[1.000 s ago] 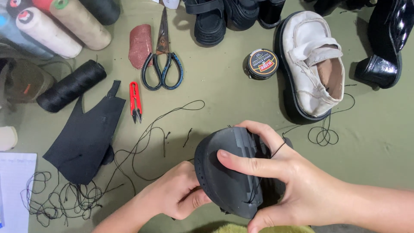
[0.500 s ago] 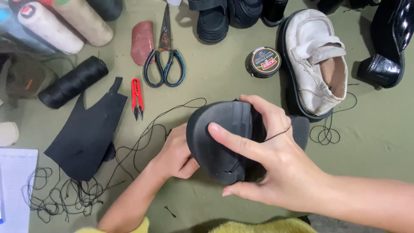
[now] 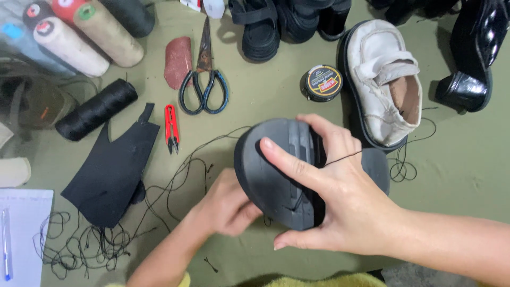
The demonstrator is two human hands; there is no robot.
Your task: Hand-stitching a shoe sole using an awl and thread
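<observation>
Head view: looks down on green desk [image 3: 451,175].
Right hand [image 3: 340,202]: fingers spread over black shoe [image 3: 276,175], sole up.
Left hand [image 3: 226,207]: fingers curled beneath shoe's edge.
Thread [image 3: 175,175]: trails left, beside scissors [image 3: 204,79].

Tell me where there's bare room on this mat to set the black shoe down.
The widest bare patch lies on the right, below the white shoe and glossy black heel, above the right hand. A smaller gap sits between the scissors and polish tin. The left is crowded with black leather, thread tangle and spools.
</observation>
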